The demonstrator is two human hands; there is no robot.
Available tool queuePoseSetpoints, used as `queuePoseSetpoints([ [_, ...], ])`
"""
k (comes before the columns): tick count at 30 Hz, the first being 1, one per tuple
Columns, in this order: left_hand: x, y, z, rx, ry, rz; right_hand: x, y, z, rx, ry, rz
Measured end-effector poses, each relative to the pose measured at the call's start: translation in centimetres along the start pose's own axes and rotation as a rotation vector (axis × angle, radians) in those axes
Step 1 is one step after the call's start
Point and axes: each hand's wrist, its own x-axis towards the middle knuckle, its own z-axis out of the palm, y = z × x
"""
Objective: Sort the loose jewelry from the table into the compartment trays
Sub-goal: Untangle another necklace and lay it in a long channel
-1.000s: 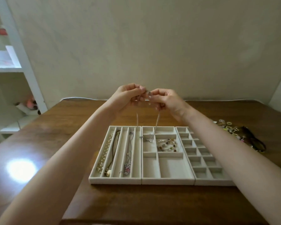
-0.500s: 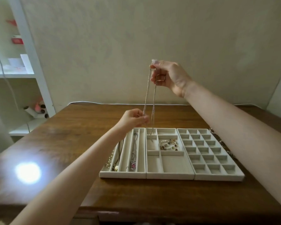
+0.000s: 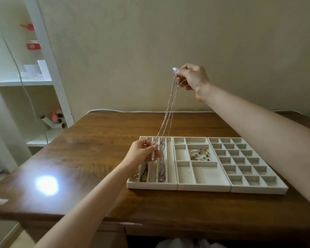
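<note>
A thin silver chain necklace point(image 3: 169, 108) is stretched taut between my two hands. My right hand point(image 3: 192, 77) pinches its upper end high above the table. My left hand point(image 3: 143, 153) pinches its lower end, where a small pale pendant point(image 3: 152, 155) hangs, just over the left tray point(image 3: 150, 185) with long slots. Other necklaces point(image 3: 162, 173) lie in those slots. The middle tray point(image 3: 204, 186) holds a beaded bracelet point(image 3: 200, 154). The right tray point(image 3: 258, 189) has several small square cells that look empty.
The three trays stand side by side on a brown wooden table point(image 3: 97, 149). A white shelf unit point(image 3: 43, 83) stands at the left, with small items on it. A wall rises behind the table. A bright light reflection point(image 3: 46, 185) lies on the tabletop.
My right hand rose with the chain's upper end while my left hand dropped toward the left tray, drawing the necklace out long. The view shifted left; loose jewelry at far right is out of frame.
</note>
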Motion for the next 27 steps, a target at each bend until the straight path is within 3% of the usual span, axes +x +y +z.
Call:
queuePoseSetpoints([
  [4,-1.7,-0.1,-0.3,0.170,0.087,0.064,0.8,1.8,0.7,-0.113,0.015,0.048],
  [11,-3.3,-0.7,0.0,0.921,0.193,0.310,0.8,5.2,3.2,0.055,-0.067,0.254],
  [18,-4.1,-0.5,0.3,1.029,0.115,0.316,0.5,8.0,4.8,0.126,-0.117,0.342],
  [27,-4.1,0.9,0.6,1.192,-0.012,0.259,0.0,8.7,5.7,0.189,-0.266,0.292],
])
